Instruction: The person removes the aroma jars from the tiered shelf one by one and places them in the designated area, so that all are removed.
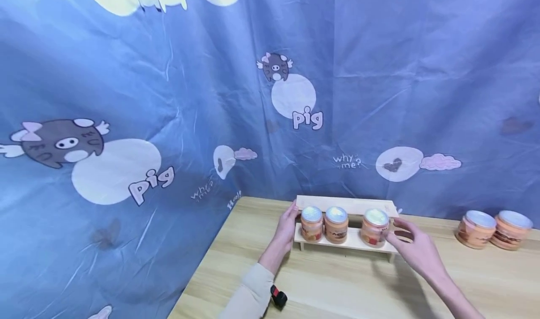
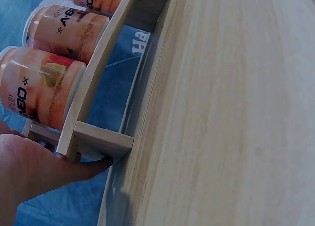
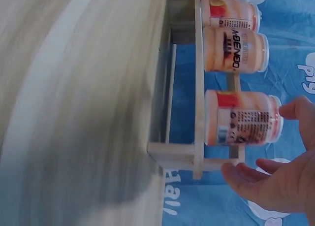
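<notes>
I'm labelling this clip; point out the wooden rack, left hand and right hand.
Wooden rack (image 1: pixel 356 207), head view: bare upper board.
Left hand (image 1: pixel 286 227), head view: its back.
Right hand (image 1: pixel 416 249), head view: its back.

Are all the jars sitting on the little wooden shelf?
No, three jars are on the wooden shelf, but two other jars stand on the table off to the right.

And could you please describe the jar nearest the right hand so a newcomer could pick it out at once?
On the wooden table, before the blue curtain, stands a wooden rack whose lower shelf bears three orange jars. The jar in question is at the right end, beside the right hand; unlike the other two, which stand close together, it sits apart beyond a gap.
</notes>
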{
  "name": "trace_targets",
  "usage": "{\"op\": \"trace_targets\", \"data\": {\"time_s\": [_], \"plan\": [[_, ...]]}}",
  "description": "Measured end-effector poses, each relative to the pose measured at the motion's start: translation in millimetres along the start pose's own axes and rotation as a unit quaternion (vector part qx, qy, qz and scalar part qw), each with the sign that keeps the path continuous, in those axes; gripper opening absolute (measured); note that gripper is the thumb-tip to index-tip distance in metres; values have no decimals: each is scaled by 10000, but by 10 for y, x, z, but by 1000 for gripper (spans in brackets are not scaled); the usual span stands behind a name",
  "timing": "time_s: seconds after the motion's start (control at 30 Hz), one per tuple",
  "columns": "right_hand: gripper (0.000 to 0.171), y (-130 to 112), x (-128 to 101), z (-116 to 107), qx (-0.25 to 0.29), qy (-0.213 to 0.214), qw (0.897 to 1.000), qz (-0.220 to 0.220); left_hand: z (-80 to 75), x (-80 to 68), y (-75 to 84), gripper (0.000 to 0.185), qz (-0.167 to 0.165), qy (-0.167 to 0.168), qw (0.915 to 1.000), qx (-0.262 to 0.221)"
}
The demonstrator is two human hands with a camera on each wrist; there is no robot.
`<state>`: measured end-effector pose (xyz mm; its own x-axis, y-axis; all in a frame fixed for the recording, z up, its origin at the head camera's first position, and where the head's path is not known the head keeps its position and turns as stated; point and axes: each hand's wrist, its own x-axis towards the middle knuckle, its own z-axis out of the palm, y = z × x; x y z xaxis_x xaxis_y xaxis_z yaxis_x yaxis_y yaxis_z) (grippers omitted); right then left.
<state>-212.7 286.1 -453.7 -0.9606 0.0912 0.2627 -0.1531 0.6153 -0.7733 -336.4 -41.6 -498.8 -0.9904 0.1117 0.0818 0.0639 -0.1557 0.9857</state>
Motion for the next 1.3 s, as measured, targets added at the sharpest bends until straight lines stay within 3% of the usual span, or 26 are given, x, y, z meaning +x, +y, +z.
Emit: {"op": "trace_targets", "data": {"time_s": [0.2, 0.33, 0.5, 0.97, 1.3], "plan": [[82, 29, -5, 148, 102, -62, 9998, -134, 97, -38, -66, 53, 161, 60, 9998, -128], [79, 42, 16, 288, -41, 343, 9986, -410, 81, -47, -47, 53, 125, 3, 9999, -95], [78, 50, 6, 390, -104, 816, 9958, -392, 61, -60, -57, 57, 181, -123, 9997, -80], [82, 54, -45, 369, 177, 1070, 9941, -83, 65, -66, -67, 55, 203, -42, 9998, 13], [74, 16, -22, 232, 201, 1005, 9946, -168, 59, -39, -18, 55, 134, -68, 9999, 2]]}}
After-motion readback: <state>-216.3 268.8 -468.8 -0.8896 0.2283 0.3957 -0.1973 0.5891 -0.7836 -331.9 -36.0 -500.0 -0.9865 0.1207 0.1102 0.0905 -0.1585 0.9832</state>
